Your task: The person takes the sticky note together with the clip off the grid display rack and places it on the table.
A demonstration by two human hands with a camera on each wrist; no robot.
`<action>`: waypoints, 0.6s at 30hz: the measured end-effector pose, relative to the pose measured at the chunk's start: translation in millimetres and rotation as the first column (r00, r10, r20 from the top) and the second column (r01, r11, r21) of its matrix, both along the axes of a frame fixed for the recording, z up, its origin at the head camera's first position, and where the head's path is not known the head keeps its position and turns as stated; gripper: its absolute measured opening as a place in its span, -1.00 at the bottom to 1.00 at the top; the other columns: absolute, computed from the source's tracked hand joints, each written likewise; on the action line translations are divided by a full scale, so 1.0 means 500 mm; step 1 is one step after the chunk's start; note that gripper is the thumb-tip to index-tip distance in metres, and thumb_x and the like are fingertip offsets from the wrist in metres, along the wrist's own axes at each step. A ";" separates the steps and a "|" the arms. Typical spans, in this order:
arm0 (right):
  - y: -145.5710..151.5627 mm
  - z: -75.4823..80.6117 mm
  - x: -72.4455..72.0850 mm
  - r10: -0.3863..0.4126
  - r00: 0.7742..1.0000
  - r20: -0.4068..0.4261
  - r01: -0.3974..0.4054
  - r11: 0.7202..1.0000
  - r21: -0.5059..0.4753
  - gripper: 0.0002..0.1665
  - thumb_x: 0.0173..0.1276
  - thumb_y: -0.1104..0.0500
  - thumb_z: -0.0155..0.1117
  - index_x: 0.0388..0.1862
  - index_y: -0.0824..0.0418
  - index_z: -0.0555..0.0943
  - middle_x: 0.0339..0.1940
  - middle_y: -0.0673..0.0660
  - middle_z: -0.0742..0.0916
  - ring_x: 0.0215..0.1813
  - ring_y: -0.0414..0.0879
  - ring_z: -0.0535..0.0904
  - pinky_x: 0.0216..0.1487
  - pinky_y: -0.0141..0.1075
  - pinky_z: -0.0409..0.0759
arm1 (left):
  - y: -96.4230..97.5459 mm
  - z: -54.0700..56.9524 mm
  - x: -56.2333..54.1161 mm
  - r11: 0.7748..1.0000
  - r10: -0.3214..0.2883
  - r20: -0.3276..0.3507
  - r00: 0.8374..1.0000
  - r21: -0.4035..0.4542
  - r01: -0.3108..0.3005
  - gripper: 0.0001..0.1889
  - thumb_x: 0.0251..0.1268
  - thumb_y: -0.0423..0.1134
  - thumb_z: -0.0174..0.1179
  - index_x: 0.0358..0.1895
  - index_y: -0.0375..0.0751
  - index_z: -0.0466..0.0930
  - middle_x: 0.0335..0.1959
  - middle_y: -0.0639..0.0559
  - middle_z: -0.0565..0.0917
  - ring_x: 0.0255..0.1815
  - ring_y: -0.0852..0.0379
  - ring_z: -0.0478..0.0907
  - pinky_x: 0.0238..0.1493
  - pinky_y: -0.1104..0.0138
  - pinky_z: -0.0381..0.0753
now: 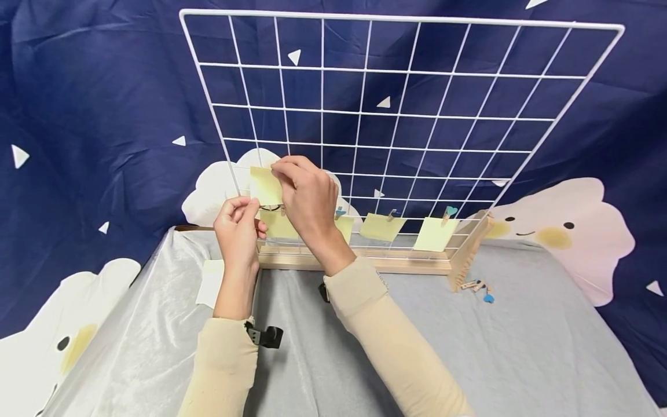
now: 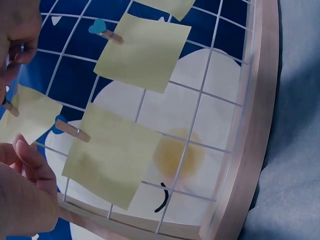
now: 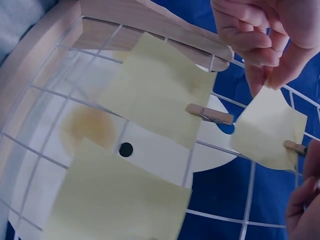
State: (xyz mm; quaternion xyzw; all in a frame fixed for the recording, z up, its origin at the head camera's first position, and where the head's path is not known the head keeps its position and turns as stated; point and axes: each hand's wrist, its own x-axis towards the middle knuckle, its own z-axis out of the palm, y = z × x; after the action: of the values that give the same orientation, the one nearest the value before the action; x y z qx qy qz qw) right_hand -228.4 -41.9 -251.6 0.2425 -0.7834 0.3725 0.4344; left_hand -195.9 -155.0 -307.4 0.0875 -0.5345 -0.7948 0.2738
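A pale yellow sticky note (image 1: 264, 186) lies against the left part of a white wire grid (image 1: 396, 19). My left hand (image 1: 235, 229) pinches its lower left corner between thumb and finger. At the note's upper edge is my right hand (image 1: 312, 194), its fingers curled at the end of a small wooden clothespin (image 3: 294, 146) that sits on the note. In the head view that clothespin is hidden behind the right hand. Below, more yellow notes (image 1: 383, 227) hang in a row, held by clothespins with blue heart ends (image 2: 99, 26).
The grid stands in a wooden base (image 1: 406, 266). Loose clothespins (image 1: 471, 285) lie on the grey cloth (image 1: 443, 336) by its right end. A pale paper square (image 1: 211, 284) lies left of the left forearm. A dark blue patterned backdrop (image 1: 104, 75) hangs behind.
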 end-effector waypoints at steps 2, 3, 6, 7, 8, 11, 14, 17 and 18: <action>-0.001 -0.006 -0.002 0.009 1.000 -0.022 -0.010 1.000 -0.024 -0.89 0.32 0.29 0.43 -0.30 0.14 0.84 -0.24 -0.05 0.81 -0.28 -0.15 0.75 -0.37 -0.34 0.59 | 0.000 -0.001 0.000 1.000 0.000 -0.002 1.000 0.001 0.000 -0.87 0.38 -0.44 0.25 -0.29 -0.17 0.52 -0.51 0.11 0.60 -0.80 0.28 0.43 -0.79 0.53 0.39; -0.001 -0.008 -0.003 0.014 0.999 -0.032 -0.015 0.999 -0.034 -0.89 0.32 0.30 0.42 -0.31 0.14 0.84 -0.24 -0.04 0.81 -0.29 -0.14 0.75 -0.36 -0.34 0.59 | 0.000 -0.002 0.000 1.000 0.000 -0.002 1.000 0.001 0.000 -0.87 0.38 -0.44 0.25 -0.30 -0.17 0.52 -0.51 0.10 0.61 -0.80 0.28 0.43 -0.79 0.53 0.39; -0.002 -0.016 -0.005 0.027 0.998 -0.059 -0.031 0.997 -0.064 -0.89 0.32 0.31 0.42 -0.31 0.16 0.85 -0.25 -0.02 0.81 -0.32 -0.13 0.74 -0.36 -0.33 0.59 | 0.000 -0.004 -0.001 1.000 0.000 -0.002 1.000 0.000 0.000 -0.88 0.38 -0.45 0.25 -0.29 -0.17 0.53 -0.51 0.10 0.61 -0.80 0.27 0.43 -0.79 0.52 0.39; -0.003 -0.018 -0.006 0.031 0.997 -0.068 -0.036 0.997 -0.074 -0.89 0.32 0.31 0.42 -0.31 0.16 0.85 -0.25 -0.01 0.81 -0.32 -0.13 0.74 -0.37 -0.33 0.60 | 0.000 -0.004 0.000 1.000 0.001 -0.001 1.000 -0.002 -0.001 -0.88 0.38 -0.45 0.25 -0.29 -0.18 0.53 -0.51 0.10 0.61 -0.80 0.27 0.43 -0.79 0.52 0.39; -0.003 -0.020 -0.007 0.035 0.996 -0.077 -0.042 0.996 -0.084 -0.89 0.33 0.31 0.42 -0.31 0.17 0.84 -0.25 0.00 0.81 -0.32 -0.13 0.74 -0.36 -0.34 0.60 | -0.001 -0.004 0.000 1.000 0.001 0.000 1.000 -0.002 -0.001 -0.87 0.37 -0.45 0.25 -0.29 -0.18 0.53 -0.51 0.10 0.61 -0.80 0.27 0.43 -0.79 0.52 0.39; -0.005 -0.025 -0.009 0.051 0.993 -0.106 -0.063 0.991 -0.115 -0.89 0.34 0.32 0.41 -0.30 0.19 0.84 -0.25 0.02 0.82 -0.28 -0.14 0.76 -0.31 -0.35 0.63 | -0.001 -0.004 0.000 1.000 0.003 0.000 1.000 -0.005 -0.003 -0.87 0.37 -0.46 0.25 -0.29 -0.18 0.52 -0.51 0.10 0.62 -0.81 0.27 0.43 -0.80 0.52 0.39; -0.007 -0.027 -0.012 0.074 0.988 -0.133 -0.093 0.986 -0.141 -0.88 0.36 0.34 0.39 -0.30 0.22 0.83 -0.26 0.03 0.82 -0.25 -0.15 0.76 -0.27 -0.38 0.64 | -0.002 -0.003 0.000 1.000 0.004 -0.002 1.000 -0.011 -0.004 -0.86 0.35 -0.48 0.25 -0.30 -0.17 0.52 -0.51 0.10 0.63 -0.81 0.27 0.43 -0.80 0.52 0.39; -0.007 -0.027 -0.016 0.103 0.983 -0.154 -0.128 0.978 -0.163 -0.87 0.37 0.37 0.36 -0.31 0.25 0.82 -0.28 0.04 0.82 -0.26 -0.16 0.76 -0.23 -0.41 0.64 | -0.004 -0.003 0.000 1.000 0.008 -0.005 1.000 -0.017 -0.008 -0.86 0.35 -0.48 0.25 -0.29 -0.18 0.52 -0.52 0.09 0.62 -0.81 0.27 0.43 -0.80 0.52 0.39; -0.008 -0.026 -0.017 0.118 0.981 -0.157 -0.145 0.974 -0.172 -0.87 0.36 0.38 0.36 -0.32 0.27 0.82 -0.29 0.04 0.82 -0.27 -0.16 0.76 -0.23 -0.41 0.64 | -0.005 -0.003 0.001 1.000 0.011 -0.006 1.000 -0.020 -0.011 -0.86 0.35 -0.48 0.25 -0.29 -0.18 0.52 -0.52 0.09 0.62 -0.81 0.27 0.43 -0.80 0.52 0.39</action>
State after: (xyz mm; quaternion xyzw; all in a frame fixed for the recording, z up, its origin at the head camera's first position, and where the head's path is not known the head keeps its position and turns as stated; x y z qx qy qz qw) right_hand -237.1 -45.7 -264.8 0.2794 -0.6942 0.4522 0.4853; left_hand -195.6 -157.2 -309.0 0.0853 -0.5412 -0.7881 0.2807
